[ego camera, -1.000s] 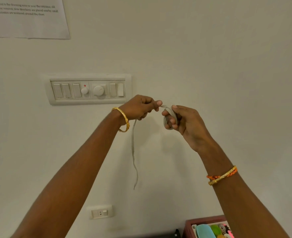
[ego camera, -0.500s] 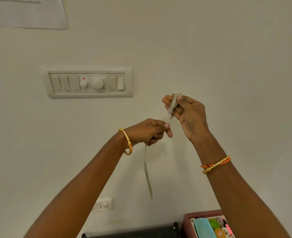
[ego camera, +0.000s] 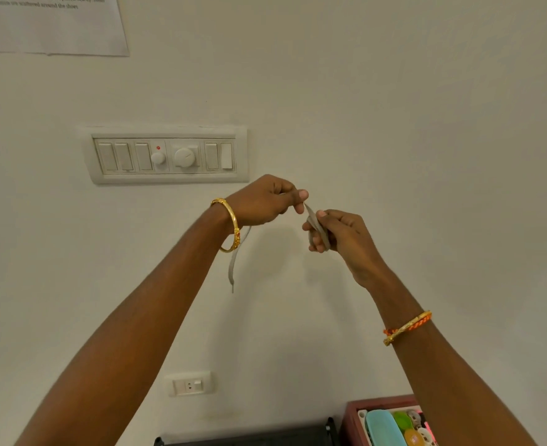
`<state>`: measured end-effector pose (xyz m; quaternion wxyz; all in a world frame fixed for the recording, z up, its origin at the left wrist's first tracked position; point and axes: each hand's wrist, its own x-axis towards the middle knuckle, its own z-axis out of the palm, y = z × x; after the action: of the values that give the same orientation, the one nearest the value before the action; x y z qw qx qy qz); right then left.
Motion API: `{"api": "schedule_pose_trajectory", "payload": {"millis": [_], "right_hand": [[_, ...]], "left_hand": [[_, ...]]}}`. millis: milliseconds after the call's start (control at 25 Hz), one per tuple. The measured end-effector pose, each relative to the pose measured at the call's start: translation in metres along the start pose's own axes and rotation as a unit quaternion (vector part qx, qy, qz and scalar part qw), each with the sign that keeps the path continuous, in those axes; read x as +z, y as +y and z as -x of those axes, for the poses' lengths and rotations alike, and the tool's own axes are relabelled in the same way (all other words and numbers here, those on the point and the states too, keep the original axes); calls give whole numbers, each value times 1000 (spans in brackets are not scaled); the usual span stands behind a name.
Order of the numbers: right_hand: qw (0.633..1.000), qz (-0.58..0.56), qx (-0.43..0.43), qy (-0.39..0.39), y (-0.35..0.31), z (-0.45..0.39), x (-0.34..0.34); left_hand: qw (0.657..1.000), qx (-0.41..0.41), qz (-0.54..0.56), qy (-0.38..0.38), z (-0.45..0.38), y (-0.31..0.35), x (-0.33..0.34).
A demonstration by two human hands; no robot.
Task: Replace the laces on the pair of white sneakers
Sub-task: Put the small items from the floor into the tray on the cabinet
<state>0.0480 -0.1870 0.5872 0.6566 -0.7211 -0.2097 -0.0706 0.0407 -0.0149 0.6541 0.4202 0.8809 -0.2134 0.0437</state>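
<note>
Left hand: our left hand [ego camera: 262,201] is raised in front of the wall, fingers curled in, thumb and forefinger pinched on the lace just above the right hand.
Right hand: our right hand [ego camera: 336,233] sits just beside and slightly below the left, the two nearly touching; its fingers are closed around a bundle of wound lace.
Lace: the grey flat lace [ego camera: 317,231] is wrapped in loops over our right fingers, runs up in a short taut stretch to the left pinch, then passes behind the left hand. Its free tail [ego camera: 233,268] hangs down past the left wrist and ends in the air, touching nothing.
Sneakers: we cannot see the white sneakers in this view.
Wrists: a gold bangle [ego camera: 230,225] rides on our left wrist with the tail falling just beside it; an orange and gold band [ego camera: 407,326] circles the right forearm.
Wall: the pale wall [ego camera: 394,107] fills most of the view behind our hands.
Switch panel: the switch plate [ego camera: 166,154] is up and left of the left hand, its lower right corner near the knuckles.
Socket: a small outlet [ego camera: 190,384] lies low on the wall between our forearms.
Paper: a printed sheet [ego camera: 50,24] is cut off by the top left edge.
Lower edge: a red box [ego camera: 356,413] of coloured items sits at the bottom right, partly behind our right forearm; a dark object [ego camera: 249,437] runs along the bottom edge beside it.
Open room: bare wall lies to the right of and above our hands, and the air below the hanging tail is open down to the socket.
</note>
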Motion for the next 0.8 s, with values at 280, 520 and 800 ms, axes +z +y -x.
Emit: {"api": "schedule_pose_trajectory", "payload": {"millis": [280,520,800], "right_hand": [[980,-193,22,-42,-20,4,-4],[934,-354,39,-1,-19,-3,-9],[957,-263,-3,126,-13,-17,-4]], "left_hand": [[980,-57,188,16,-7,-34,16],[954,-138,263,-50,13,-53,50],[966,-141,191,-105,23,-16,46]]}}
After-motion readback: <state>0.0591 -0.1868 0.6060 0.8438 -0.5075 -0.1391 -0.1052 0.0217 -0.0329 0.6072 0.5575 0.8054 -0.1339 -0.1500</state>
